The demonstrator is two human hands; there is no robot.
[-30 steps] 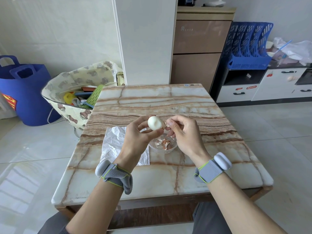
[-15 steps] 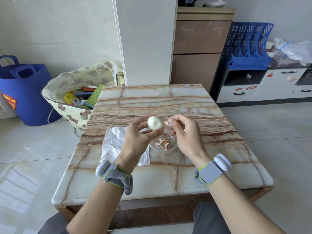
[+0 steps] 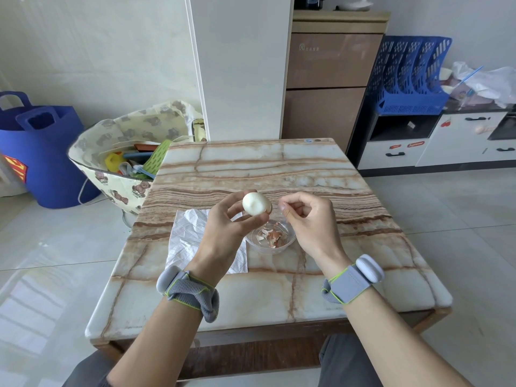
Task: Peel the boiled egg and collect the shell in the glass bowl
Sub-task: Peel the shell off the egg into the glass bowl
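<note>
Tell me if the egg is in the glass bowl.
No: the left hand holds the egg up; the bowl contains only shell.

The egg (image 3: pixel 255 203), white and nearly peeled, is held up by the left hand (image 3: pixel 223 227). Brown shell pieces (image 3: pixel 273 236) are gathered in the clear glass bowl (image 3: pixel 268 249) just below it.

Egg (image 3: pixel 253 203): lower side hidden behind the left hand (image 3: pixel 223 233) thumb and fingers.
Right hand (image 3: pixel 310 219): pinched fingertips (image 3: pixel 284 209) perhaps hold something; too small to tell.
Glass bowl (image 3: pixel 291 240): rim nearest the left thumb covered.
Shell pieces (image 3: pixel 275 236): count unclear.
Forearms (image 3: pixel 167 344): cut off by the bottom edge.
</note>
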